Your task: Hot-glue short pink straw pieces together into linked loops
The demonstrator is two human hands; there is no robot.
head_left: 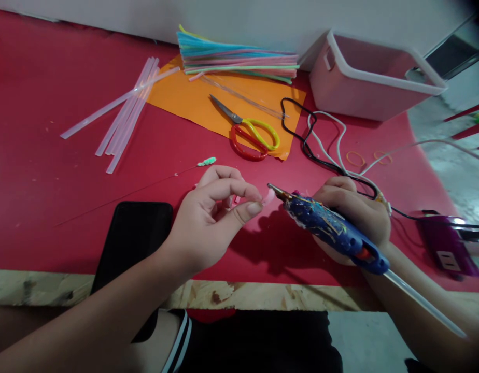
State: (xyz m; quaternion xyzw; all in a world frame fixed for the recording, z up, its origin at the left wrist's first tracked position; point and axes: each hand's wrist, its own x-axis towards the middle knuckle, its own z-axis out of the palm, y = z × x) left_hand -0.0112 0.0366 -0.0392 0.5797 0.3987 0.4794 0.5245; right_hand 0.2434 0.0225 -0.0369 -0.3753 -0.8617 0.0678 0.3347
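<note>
Between the thumb and forefinger of my left hand (212,217) is a short pink fuzzy piece of pipe cleaner (269,197), its end sticking out to the right. My right hand (352,212) is wrapped round a blue hot glue gun (325,223), stained with dried glue. The metal nozzle points left, close to the pink piece; whether they touch I cannot tell. A clear glue stick (424,303) juts from the back of the gun. Beyond my left hand lies a thin wire (146,185) with a green fuzzy tip (207,161).
Red-and-yellow scissors (243,129) lie on an orange sheet (177,101), below a bundle of pipe cleaners (239,57). Glue sticks (126,114) lie left. A pink bin (348,88), cords (317,158) and a purple power strip (441,243) are right. A black phone (134,233) overhangs the table edge.
</note>
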